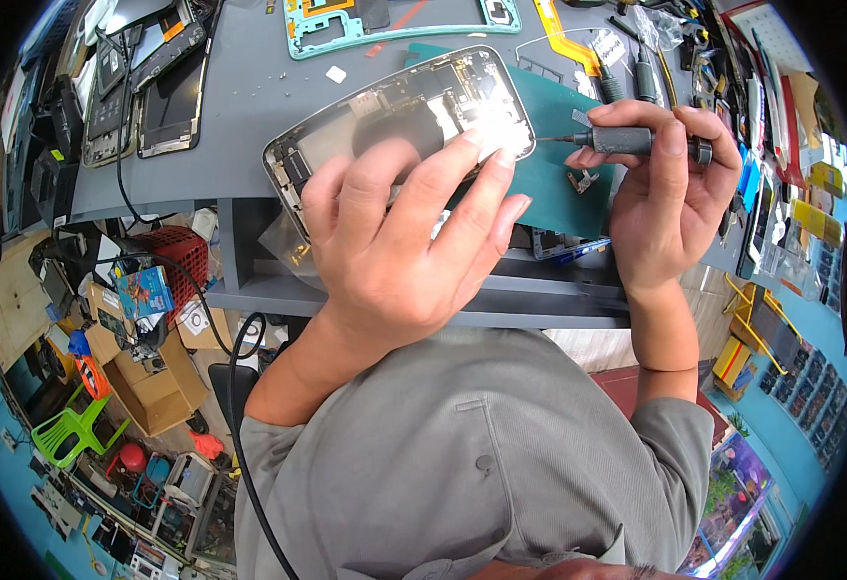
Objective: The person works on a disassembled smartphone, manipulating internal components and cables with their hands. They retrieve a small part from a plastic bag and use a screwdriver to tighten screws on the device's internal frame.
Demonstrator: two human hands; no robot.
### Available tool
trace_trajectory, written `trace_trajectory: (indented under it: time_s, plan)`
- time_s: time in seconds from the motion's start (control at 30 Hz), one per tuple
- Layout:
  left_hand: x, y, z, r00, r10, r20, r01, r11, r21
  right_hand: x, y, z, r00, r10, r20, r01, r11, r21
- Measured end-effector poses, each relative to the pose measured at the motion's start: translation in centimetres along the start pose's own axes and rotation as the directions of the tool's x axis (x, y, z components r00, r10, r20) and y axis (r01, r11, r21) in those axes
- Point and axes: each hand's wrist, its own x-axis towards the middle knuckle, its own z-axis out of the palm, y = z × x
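An opened phone (375, 111), its metal frame and inner parts showing, lies tilted at the near edge of the bench. Across it spreads my left hand (394, 242), fingertips on its face near the right end and thumb at its near side, steadying it. Glare blurs that end. My right hand (660, 198) grips a screwdriver (626, 142) with a thick dark handle, held level. Its thin shaft points left, the tip at or just beside the phone's right end; contact is hard to tell. Beneath lies a green mat (568, 198) with a small metal part (583, 181) on it.
A teal phone frame (394, 41) and yellow flex cable (566, 43) lie at the back. Opened phones (167, 111) stand at the far left, with a black cable (240, 425) hanging down. Below the bench edge are an open drawer (559, 300) and a cardboard box (157, 387).
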Motion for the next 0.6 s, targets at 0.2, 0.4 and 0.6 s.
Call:
trace_trajectory:
  time_s: [0.2,0.4,0.6]
  plan:
    - [-0.02,0.13,0.35,0.999,0.031,0.019,-0.031,0.999,0.024,-0.15,0.02,0.36,0.998,-0.06,0.013,0.061,0.994,-0.091]
    - [0.37,0.47,0.29,0.998,0.035,0.058,-0.038,0.998,0.048,-0.21,0.09,0.37,0.997,-0.071,0.021,0.073,0.992,-0.1]
    - [0.61,0.55,0.15,0.996,0.029,0.079,-0.034,0.998,0.059,-0.31,0.1,0.6,0.992,-0.119,0.044,0.124,0.982,-0.142]
